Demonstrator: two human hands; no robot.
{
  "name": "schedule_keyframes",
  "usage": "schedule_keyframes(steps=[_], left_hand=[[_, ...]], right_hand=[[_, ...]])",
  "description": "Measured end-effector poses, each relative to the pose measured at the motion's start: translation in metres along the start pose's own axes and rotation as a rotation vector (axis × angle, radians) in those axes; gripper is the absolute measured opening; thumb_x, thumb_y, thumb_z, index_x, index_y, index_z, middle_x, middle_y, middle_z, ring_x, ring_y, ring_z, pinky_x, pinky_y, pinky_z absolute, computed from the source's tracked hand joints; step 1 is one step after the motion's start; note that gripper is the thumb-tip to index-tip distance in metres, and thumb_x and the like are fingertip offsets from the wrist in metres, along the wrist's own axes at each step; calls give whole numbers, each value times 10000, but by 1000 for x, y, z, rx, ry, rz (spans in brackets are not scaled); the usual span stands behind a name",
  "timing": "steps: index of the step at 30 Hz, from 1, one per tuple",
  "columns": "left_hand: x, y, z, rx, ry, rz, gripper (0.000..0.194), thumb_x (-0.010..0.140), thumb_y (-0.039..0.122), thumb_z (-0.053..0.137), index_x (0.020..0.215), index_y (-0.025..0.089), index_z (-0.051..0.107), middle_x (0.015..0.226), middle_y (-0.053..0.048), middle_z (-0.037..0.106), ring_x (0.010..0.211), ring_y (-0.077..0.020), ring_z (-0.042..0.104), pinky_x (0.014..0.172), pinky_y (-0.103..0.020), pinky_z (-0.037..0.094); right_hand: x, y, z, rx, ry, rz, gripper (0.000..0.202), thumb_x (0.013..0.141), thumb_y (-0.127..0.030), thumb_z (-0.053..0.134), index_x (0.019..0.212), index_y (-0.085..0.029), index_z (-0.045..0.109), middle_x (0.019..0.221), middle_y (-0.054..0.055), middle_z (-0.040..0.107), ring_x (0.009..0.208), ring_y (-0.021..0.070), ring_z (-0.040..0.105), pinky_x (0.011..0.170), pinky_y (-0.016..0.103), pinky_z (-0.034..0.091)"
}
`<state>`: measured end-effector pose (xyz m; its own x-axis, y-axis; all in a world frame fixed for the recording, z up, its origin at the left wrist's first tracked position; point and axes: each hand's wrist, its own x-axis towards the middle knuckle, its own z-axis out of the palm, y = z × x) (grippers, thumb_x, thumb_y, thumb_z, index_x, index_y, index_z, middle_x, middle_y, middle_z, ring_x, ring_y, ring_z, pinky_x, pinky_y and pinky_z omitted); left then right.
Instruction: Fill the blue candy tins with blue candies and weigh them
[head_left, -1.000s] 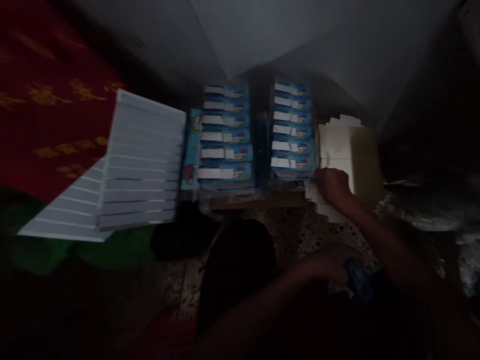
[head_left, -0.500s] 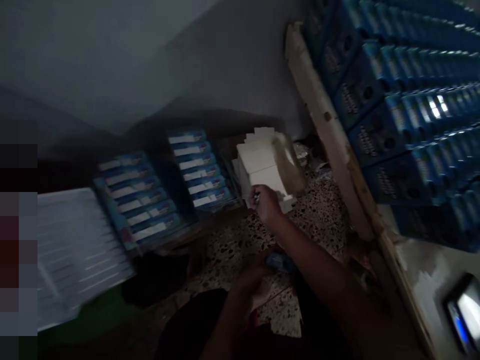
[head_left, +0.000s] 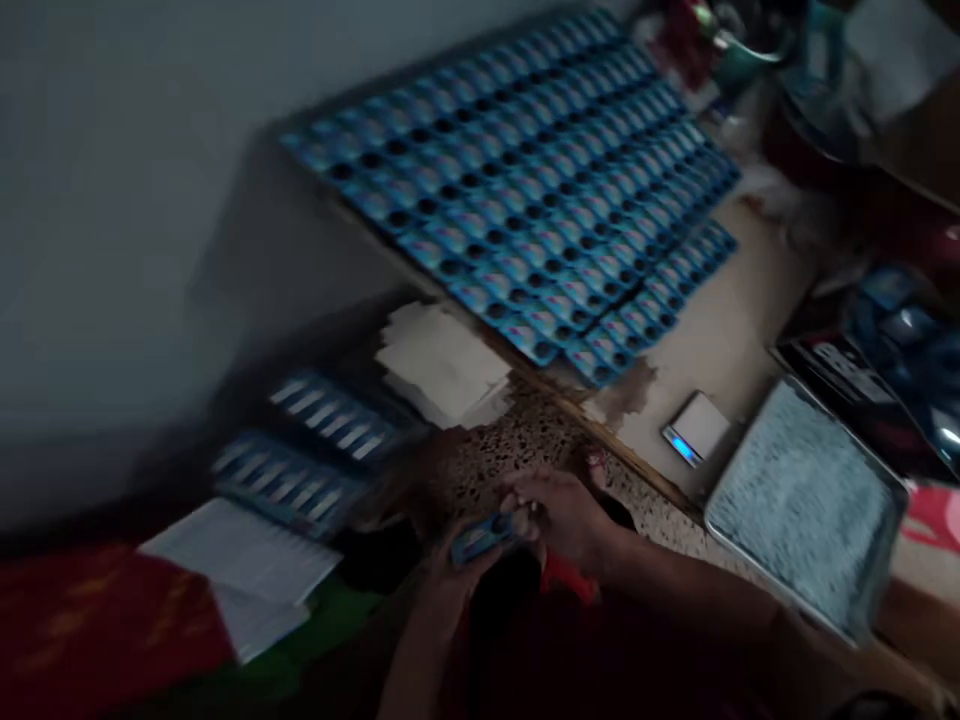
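A small blue printed box [head_left: 480, 538] lies in my left hand [head_left: 448, 578], which is wrapped round it low in front of my body. My right hand [head_left: 559, 508] is closed at the box's right end, with its fingertips touching or very near it. Whatever those fingers pinch is too dim and blurred to make out. Rows of matching blue boxes [head_left: 510, 190] stand packed together on the table. To the left, more blue boxes [head_left: 281, 485] with white strips rest in two groups near a stack of pale cards [head_left: 442, 360].
A metal tray of pale blue granules [head_left: 802, 510] stands on the table [head_left: 750, 265] at right, beside a small lit digital scale [head_left: 696, 430]. White sheets [head_left: 240, 560] lie at lower left near red cloth [head_left: 105, 620]. The table's wooden edge [head_left: 637, 465] runs diagonally at my right.
My view has swung right, bringing the tray and whole table into sight. My right hand has come back from the pale cards to the blue box in my left hand.
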<state>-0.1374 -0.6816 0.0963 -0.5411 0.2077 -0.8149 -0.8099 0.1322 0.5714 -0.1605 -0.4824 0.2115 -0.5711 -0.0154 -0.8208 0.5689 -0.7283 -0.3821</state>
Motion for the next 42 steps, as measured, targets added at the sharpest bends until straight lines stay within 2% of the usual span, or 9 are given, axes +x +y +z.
schedule_keyframes(steps=[4,9,15,18,21,25,29,35,42], left_hand=[[-52,52,58,191,-135,111,598,553,453,995,1044,231,736,1055,-66,822,1037,-337,790,966,-460,656],[-75,96,166,448,-360,475,425,742,421,932,1093,241,776,1288,-107,787,1299,-348,723,1183,-508,565],[-18,121,289,584,-574,734,348,858,345,818,1176,219,748,1301,-115,766,1271,-291,719,1169,-474,551],[17,132,331,659,-707,777,341,825,305,841,1141,203,761,1263,-112,773,1229,-277,729,1128,-437,566],[41,140,354,712,-833,749,342,765,219,845,1101,198,782,1203,-87,785,1178,-266,745,1112,-423,579],[57,143,362,747,-980,707,419,733,179,869,1146,192,799,1243,-101,786,1242,-286,744,1167,-444,565],[60,148,347,745,-967,700,779,720,243,938,1459,205,696,1509,-153,704,1447,-333,652,1286,-489,486],[43,166,282,846,-802,644,634,868,396,839,1454,200,697,1393,-129,756,1296,-316,727,1184,-488,570],[20,185,217,932,-757,682,417,958,391,786,1345,239,772,1402,-97,735,1313,-293,714,1174,-442,577]], right_hand=[[-90,-51,-68,10,150,-95,314,668,-419,849,884,-198,793,712,-7,688,572,107,503,517,232,309],[-169,-80,-182,-84,470,-284,433,668,-559,842,876,-200,715,703,-21,658,564,91,458,536,236,278],[-209,-95,-286,-217,687,-353,530,644,-666,817,858,-216,638,577,-53,580,496,109,452,522,262,325],[-214,-90,-307,-209,763,-355,477,641,-593,799,891,-212,656,581,-47,608,509,120,474,533,258,335],[-213,-85,-307,-291,842,-328,356,705,-486,750,924,-215,681,562,-43,622,520,146,522,558,265,376],[-201,-93,-277,-566,841,-362,168,893,-368,605,958,-229,673,685,0,697,596,188,652,638,300,485],[-183,-121,-232,-931,817,-549,131,965,-195,574,971,-218,703,964,85,769,912,236,745,853,338,548],[-168,-154,-190,-1405,802,-413,319,1080,-85,475,1120,-194,772,1131,138,741,998,251,696,860,337,556],[-149,-151,-190,-1643,885,-313,289,1056,-47,522,1075,-169,783,1140,155,719,1037,264,669,840,341,557]])
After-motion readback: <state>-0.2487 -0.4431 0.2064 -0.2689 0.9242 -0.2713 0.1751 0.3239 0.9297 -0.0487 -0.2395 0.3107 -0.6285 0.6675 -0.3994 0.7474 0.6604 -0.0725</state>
